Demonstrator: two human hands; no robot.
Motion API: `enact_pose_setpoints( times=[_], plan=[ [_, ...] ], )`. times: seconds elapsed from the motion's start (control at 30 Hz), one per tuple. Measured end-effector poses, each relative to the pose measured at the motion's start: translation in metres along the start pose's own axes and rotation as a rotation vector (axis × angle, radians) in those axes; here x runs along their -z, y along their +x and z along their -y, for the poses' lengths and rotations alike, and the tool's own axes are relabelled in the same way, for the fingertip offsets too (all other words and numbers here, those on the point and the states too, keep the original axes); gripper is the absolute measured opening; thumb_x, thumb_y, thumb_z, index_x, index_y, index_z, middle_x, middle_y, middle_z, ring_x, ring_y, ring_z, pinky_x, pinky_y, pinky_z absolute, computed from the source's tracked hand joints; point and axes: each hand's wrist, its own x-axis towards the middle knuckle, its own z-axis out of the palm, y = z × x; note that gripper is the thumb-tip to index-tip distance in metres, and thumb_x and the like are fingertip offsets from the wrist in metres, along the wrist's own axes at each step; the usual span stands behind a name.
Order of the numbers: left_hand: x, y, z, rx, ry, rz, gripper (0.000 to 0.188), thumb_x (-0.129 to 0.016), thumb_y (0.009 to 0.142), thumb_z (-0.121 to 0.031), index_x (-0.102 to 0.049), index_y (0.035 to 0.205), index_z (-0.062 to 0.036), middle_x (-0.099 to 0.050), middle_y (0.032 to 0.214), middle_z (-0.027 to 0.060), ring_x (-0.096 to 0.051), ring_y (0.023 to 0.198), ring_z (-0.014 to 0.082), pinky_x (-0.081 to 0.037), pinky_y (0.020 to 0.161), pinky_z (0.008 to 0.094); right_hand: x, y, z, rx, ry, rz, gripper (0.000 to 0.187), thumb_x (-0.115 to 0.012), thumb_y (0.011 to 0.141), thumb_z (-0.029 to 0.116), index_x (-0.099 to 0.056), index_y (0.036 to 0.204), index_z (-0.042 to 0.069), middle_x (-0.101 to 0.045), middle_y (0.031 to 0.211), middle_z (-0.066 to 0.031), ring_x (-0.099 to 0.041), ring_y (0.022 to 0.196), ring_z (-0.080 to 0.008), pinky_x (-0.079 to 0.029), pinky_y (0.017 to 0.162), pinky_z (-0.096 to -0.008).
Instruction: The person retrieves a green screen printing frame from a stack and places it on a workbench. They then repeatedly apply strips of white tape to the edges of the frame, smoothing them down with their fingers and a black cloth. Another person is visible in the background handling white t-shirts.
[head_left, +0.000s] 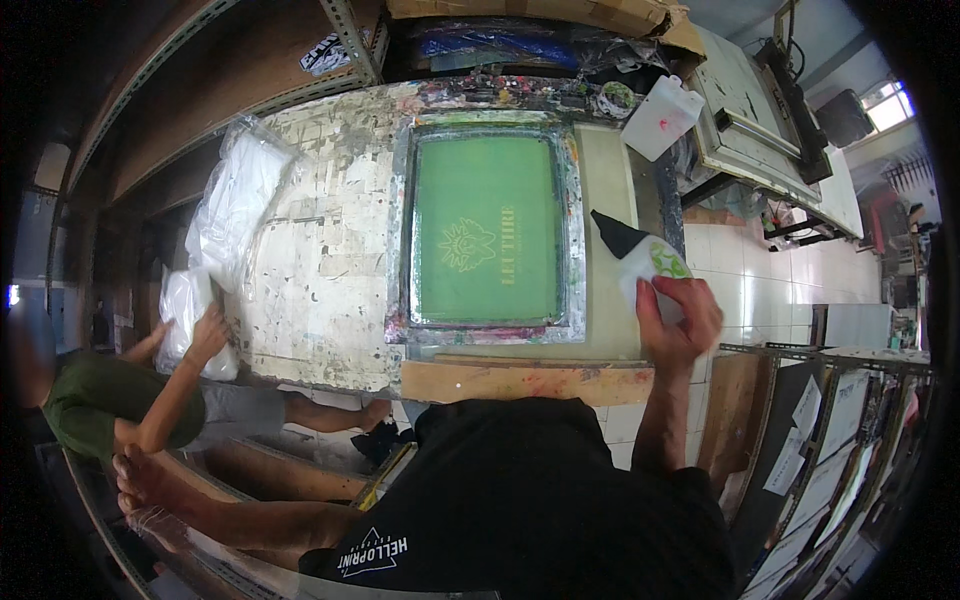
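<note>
My right hand point(680, 322) pinches a thin white piece with a green print point(665, 262) between thumb and fingers, at the right side of the table. A black pointed part point(617, 235) sticks out from its far left edge. To the left of it lies a printing screen point(484, 180) with green mesh, a pale emblem and lettering, in a paint-stained frame. My left arm reaches out to the far left, and my left hand point(150, 488) has its fingers curled. Clear plastic point(160, 522) shows just below that hand; whether the fingers grip it is hard to make out.
At left, a co-worker in a green shirt point(125, 405) handles a white plastic-wrapped pack point(188, 305); another wrapped pack point(240, 190) lies beyond it. A white jug point(663, 118) stands back right. A wooden board point(525, 381) runs along the table's point(330, 240) front edge. Racks point(840, 430) stand right.
</note>
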Motion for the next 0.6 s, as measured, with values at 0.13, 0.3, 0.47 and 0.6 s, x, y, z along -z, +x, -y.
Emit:
enact_pose_setpoints(
  times=[0.13, 0.3, 0.47, 0.6],
  plan=[
    [0.007, -0.007, 0.013, 0.048, 0.040, -0.008, 0.022, -0.055, 0.092, -0.024, -0.062, 0.100, -0.0046, -0.061, 0.100, 0.0087, -0.048, 0.100, 0.0253, -0.038, 0.091, 0.0410, -0.021, -0.097, -0.079, -0.122, -0.372, 0.108, 0.012, -0.072, 0.075, 0.000, -0.065, 0.083, 0.005, -0.066, 0.075, -0.0088, -0.064, 0.069, -0.0281, -0.049, 0.063, -0.0369],
    [0.004, -0.004, 0.032, 0.096, 0.063, -0.005, 0.024, -0.053, 0.095, -0.026, -0.060, 0.100, -0.0030, -0.060, 0.100, 0.0098, -0.051, 0.098, 0.0249, -0.041, 0.089, 0.0398, -0.014, -0.198, -0.124, -0.331, -0.472, 0.136, 0.026, -0.074, 0.075, 0.006, -0.063, 0.098, 0.003, -0.066, 0.088, -0.0140, -0.065, 0.082, -0.0316, -0.050, 0.078, -0.0430],
    [0.007, -0.001, 0.047, 0.140, 0.063, -0.007, 0.026, -0.051, 0.097, -0.027, -0.057, 0.101, -0.0015, -0.059, 0.101, 0.0109, -0.053, 0.095, 0.0244, -0.043, 0.088, 0.0386, -0.009, -0.137, -0.071, -0.320, -0.406, 0.130, 0.042, -0.077, 0.076, 0.014, -0.060, 0.111, -0.001, -0.060, 0.109, -0.0197, -0.060, 0.098, -0.0359, -0.048, 0.086, -0.0445],
    [0.000, 0.006, 0.059, 0.169, 0.036, 0.035, 0.028, -0.049, 0.098, -0.028, -0.055, 0.101, -0.0002, -0.058, 0.102, 0.0118, -0.055, 0.093, 0.0241, -0.045, 0.087, 0.0376, 0.017, -0.039, 0.030, -0.296, 0.572, 0.014, 0.054, -0.083, 0.073, 0.028, -0.061, 0.114, 0.001, -0.058, 0.116, -0.0170, -0.059, 0.100, -0.0337, -0.047, 0.088, -0.0419]
  ],
)
